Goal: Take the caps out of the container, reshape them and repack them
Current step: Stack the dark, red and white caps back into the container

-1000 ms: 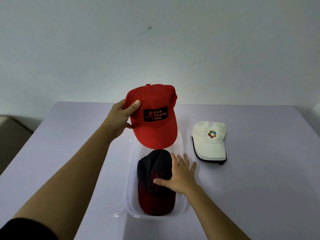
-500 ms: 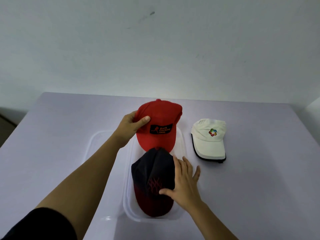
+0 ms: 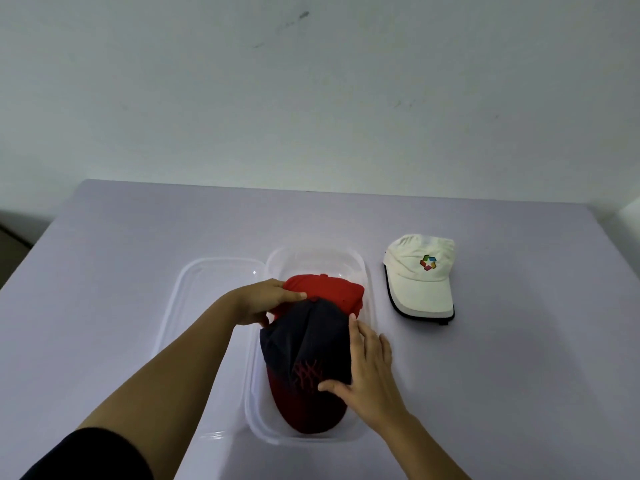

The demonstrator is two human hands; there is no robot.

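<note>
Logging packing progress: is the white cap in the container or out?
Out. The white cap lies on the table, right of the clear container, apart from it.

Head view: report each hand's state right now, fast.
Left hand: grips the red cap at its crown edge, thumb on top.
Right hand: open, straight fingers pressing the navy-and-red cap in the clear container.
</note>
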